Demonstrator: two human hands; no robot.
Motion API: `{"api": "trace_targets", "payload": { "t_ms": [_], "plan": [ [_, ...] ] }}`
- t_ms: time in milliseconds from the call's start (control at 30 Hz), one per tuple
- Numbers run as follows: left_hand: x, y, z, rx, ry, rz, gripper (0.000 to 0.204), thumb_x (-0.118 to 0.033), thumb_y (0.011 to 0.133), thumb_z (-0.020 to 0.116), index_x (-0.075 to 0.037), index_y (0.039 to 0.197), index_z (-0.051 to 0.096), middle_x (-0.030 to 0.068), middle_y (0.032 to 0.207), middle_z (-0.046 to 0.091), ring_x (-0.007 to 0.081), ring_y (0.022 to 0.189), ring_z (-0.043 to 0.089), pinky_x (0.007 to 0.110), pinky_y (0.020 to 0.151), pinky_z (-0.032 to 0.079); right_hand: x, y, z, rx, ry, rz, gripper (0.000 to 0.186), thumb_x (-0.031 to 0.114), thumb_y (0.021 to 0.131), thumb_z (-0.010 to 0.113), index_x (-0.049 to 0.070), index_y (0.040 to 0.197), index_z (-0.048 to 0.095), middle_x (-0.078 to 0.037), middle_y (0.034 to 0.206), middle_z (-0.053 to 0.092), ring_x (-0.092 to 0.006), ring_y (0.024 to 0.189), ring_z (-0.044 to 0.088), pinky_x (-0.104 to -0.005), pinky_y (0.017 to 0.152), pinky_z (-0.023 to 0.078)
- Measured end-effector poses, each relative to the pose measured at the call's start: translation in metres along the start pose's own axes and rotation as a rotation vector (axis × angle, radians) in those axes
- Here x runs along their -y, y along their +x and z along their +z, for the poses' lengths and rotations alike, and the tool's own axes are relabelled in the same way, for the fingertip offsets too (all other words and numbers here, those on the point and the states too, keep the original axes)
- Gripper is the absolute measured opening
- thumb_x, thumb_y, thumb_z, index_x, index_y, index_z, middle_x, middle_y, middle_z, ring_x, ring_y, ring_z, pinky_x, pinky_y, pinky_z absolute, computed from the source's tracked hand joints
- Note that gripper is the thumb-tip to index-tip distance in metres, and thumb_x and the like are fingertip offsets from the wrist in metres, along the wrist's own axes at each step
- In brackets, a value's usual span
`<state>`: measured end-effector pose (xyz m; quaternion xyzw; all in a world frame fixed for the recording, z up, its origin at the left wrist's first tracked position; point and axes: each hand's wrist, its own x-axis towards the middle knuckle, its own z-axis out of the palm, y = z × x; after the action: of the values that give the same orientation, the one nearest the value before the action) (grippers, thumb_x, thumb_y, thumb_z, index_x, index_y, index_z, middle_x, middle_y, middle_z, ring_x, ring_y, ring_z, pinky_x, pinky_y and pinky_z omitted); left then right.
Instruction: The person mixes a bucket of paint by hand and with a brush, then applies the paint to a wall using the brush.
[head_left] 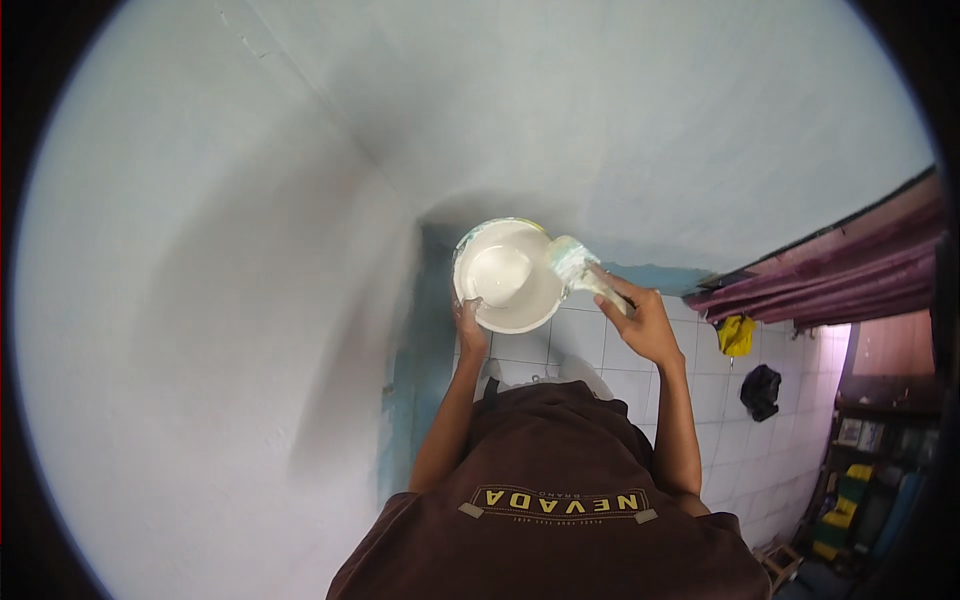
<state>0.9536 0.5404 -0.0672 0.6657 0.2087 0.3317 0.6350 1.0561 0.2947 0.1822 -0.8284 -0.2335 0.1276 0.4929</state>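
Observation:
A white plastic tub (505, 315) with white paint in the bottom and smears on its rim is held up in front of me. My left hand (470, 330) grips its left side, thumb over the rim. A wide brush (572, 258), its bristles coated in pale paint, is in my right hand (645, 325), the fingers wrapped round its handle. The bristles are at the tub's right rim; whether they touch it I cannot tell. Around the tub are white-painted walls (200, 300) meeting in a corner, with a blue lower band (420, 380).
White floor tiles (600, 340) lie below. At the right hang a purple curtain (830, 260) and a yellow item (735, 335), near a black bag-like thing (760, 390). A crowded dark shelf (865, 410) and a small wooden piece of furniture (780, 560) stand at the lower right.

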Motion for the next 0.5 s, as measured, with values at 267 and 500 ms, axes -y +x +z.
{"api": "trace_targets", "payload": {
  "t_ms": [267,500],
  "plan": [
    [0.073,-0.019,0.01,-0.093,0.32,0.294,0.022,-0.019,0.101,0.046,-0.002,0.114,0.051,0.0128,0.116,0.053,0.0238,0.11,0.053,0.04,0.099,0.043,-0.017,0.04,-0.002,0.359,-0.289,-0.215,0.046,0.012,0.087,0.069,0.013,0.132,0.063,-0.022,0.105,0.07,-0.0379,0.086,0.069,-0.0403,0.08,0.055],
    [0.032,-0.037,0.017,0.175,-0.045,-0.181,0.051,-0.013,0.088,0.049,0.002,0.136,0.046,0.0188,0.143,0.046,0.0331,0.132,0.042,0.04,0.111,0.032,-0.061,0.057,0.009,0.457,-0.43,-0.304,0.047,0.013,0.086,0.066,0.01,0.133,0.061,-0.021,0.09,0.07,-0.0386,0.081,0.067,-0.0459,0.076,0.053]
  ]
}}
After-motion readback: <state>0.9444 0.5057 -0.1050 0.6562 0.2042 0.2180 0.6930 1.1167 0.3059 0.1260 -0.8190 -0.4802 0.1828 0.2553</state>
